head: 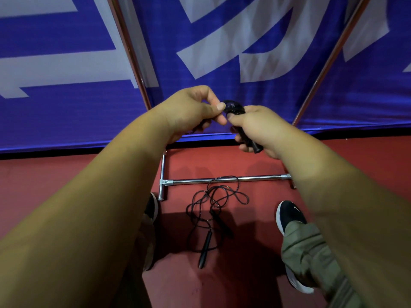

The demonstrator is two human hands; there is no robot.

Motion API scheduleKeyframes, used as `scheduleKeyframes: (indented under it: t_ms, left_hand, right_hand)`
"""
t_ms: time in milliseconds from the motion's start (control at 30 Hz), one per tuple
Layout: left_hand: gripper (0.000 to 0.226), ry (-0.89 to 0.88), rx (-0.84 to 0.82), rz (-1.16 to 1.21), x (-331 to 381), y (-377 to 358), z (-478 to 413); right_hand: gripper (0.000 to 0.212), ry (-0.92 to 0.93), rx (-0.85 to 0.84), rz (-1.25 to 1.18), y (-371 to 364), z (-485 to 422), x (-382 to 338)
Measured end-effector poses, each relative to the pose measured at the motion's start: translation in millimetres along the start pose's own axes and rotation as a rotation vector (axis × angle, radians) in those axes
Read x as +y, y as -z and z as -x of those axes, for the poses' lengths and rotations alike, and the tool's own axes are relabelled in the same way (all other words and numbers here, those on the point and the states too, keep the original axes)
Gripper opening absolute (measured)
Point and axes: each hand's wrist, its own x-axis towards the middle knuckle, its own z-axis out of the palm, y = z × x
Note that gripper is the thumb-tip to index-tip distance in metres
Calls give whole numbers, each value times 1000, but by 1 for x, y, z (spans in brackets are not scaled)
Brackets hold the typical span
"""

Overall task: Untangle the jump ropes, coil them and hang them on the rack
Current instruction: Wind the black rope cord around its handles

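- Right grip, frame centre, is curled around the black jump rope handles.
- Left grip pinches its top end.
- Second jump rope lies tangled on the floor, lower centre, one loop over the rack base bar.

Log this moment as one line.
left hand: pinches coil | right hand: grips handles | second rope: tangled on floor by rack

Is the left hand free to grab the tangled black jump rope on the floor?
Probably not yet: the left hand pinches the coiled black rope the right hand grips. Nothing covers the tangled black floor rope.
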Motion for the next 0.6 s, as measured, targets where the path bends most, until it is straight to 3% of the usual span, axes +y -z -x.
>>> scheduleKeyframes:
  t_ms: [100,233,433,533,600]
  left_hand:
    - [17,21,-10,-2,0,6,0]
    - [6,97,-61,-16,-2,15,0]
    - [3,102,-157,-275,-8,21,1]
    - [8,97,-152,-439,-9,22,2]
    - [10,96,-132,-514,-10,23,1]
  right_hand:
    - [10,-22,0,-156,0,2,-3]
    - [4,-8,-15,-237,0,5,-7]
    - [10,15,-40,-248,-10,10,-2]
    - [1,31,-76,-235,-16,17,-4]
    - [28,38,-94,-213,-19,18,-4]
